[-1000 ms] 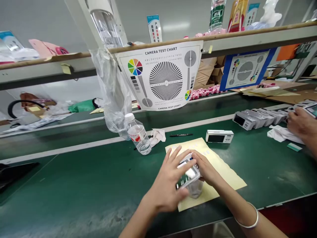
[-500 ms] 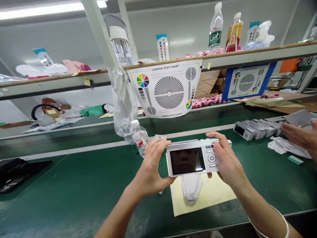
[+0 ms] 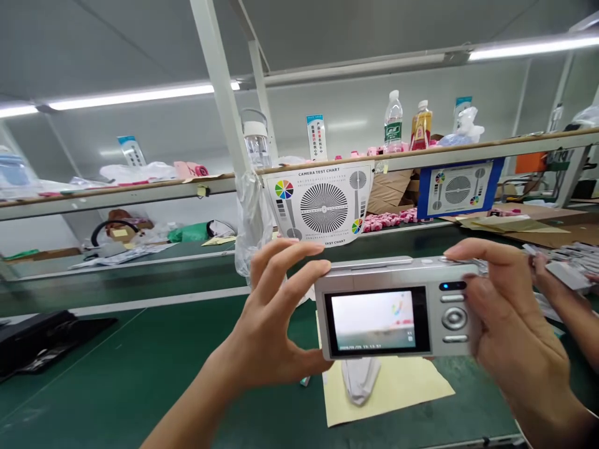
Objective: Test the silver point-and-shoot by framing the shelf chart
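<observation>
A silver digital camera [image 3: 397,274] is held up level between both hands, its back and screen facing me. The lit screen [image 3: 373,319] shows a blurred bright picture with a date stamp. My left hand [image 3: 266,324] pinches the camera's left edge, with fingers at the top corner and thumb at the bottom corner. My right hand [image 3: 519,318] grips the right end, the index finger on top by the shutter button and the thumb on the back beside the buttons. Behind the camera hangs a camera test chart [image 3: 324,207], its lower edge partly hidden by my left fingers.
Below the camera, a white cloth [image 3: 360,380] lies on a yellow sheet [image 3: 397,393] on the green bench [image 3: 154,374]. A second chart [image 3: 461,187] hangs at right. Another person's hand [image 3: 556,287] works at the right. A black case [image 3: 42,337] lies at left.
The camera has come closer to me and its dark screen now shows a picture. My view has tilted up, revealing more ceiling. My right index finger has come down onto the camera's top.
</observation>
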`<act>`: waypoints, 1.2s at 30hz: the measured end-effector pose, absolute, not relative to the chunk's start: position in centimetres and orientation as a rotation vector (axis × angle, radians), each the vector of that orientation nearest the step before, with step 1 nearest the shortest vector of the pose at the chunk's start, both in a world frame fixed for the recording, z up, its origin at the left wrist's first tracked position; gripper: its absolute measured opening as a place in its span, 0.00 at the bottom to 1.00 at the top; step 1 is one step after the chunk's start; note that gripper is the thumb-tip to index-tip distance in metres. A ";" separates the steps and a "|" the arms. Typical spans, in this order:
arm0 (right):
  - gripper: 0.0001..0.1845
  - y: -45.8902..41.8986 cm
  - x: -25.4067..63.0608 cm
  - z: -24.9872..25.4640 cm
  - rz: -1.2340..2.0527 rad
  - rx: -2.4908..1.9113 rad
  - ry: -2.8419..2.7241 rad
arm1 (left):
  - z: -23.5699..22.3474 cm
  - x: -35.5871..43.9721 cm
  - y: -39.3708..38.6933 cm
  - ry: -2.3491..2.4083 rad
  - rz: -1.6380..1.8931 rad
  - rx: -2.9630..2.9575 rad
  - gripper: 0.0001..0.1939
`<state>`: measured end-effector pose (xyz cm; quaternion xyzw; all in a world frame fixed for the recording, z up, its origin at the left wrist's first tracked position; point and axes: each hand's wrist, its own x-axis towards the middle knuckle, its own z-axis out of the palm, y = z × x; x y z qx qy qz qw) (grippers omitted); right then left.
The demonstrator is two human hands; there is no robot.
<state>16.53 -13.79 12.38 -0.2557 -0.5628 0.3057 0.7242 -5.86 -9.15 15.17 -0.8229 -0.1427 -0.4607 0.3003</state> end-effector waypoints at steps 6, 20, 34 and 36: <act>0.06 -16.7 15.7 13.6 0.618 -0.557 -1.187 | 16.5 -5.9 -12.0 -0.398 -1.282 -2.067 0.33; 0.08 -19.2 16.1 14.0 0.415 -0.441 -1.323 | 17.2 -6.9 -16.3 -0.451 -1.265 -2.044 0.36; 0.07 -19.4 15.3 14.3 0.401 -0.455 -1.306 | 17.4 -7.4 -16.5 -0.482 -1.253 -2.023 0.36; 0.07 -19.4 15.3 14.3 0.406 -0.484 -1.293 | 17.3 -7.5 -16.4 -0.463 -1.260 -2.019 0.36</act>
